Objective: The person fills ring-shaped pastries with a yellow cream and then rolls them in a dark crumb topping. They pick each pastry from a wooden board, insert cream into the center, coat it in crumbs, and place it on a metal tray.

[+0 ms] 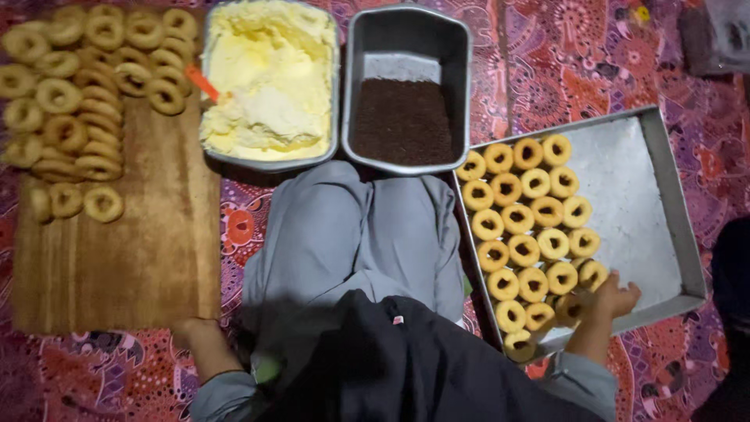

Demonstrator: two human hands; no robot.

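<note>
now, lower right of frame: my right hand (613,297) in metal tray (641,195), fingers curled over filled ring pastry (569,306) at bottom of rows; grip itself blurred, cannot tell if pinched or just touching. pastry lies just left of fingertips, toward rows (523,227) running up tray's left side. bare tray floor sits right of hand. my left hand (195,332) lower left, resting by wooden board (117,258) edge, fingers hidden, well apart from tray. right hand clearly nearer. plain rings (78,101) upper left; cream tin (269,78), sprinkle tin (406,117) top centre.
</note>
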